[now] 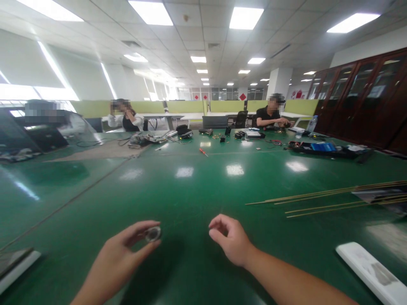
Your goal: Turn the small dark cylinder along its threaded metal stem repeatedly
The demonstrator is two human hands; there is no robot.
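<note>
My left hand point(122, 254) pinches a small round metallic piece with a dark rim point(153, 234) between thumb and fingers, raised over the green tabletop point(190, 195). Its exact kind is too blurred to make out. To the right, my right hand point(229, 239) has its fingers curled, with thumb and index tips close together. Whatever may be between those tips is too small to name. The two hands are apart, at about the same height in the picture.
Thin brass-coloured rods point(318, 195) lie at the right, above a white elongated object point(369, 271). Farther off are a red screwdriver point(203, 152), a black tray with blue packs point(322, 147) and assorted electronic parts point(143, 139). Several people sit across the table, one point(270, 114) handling something.
</note>
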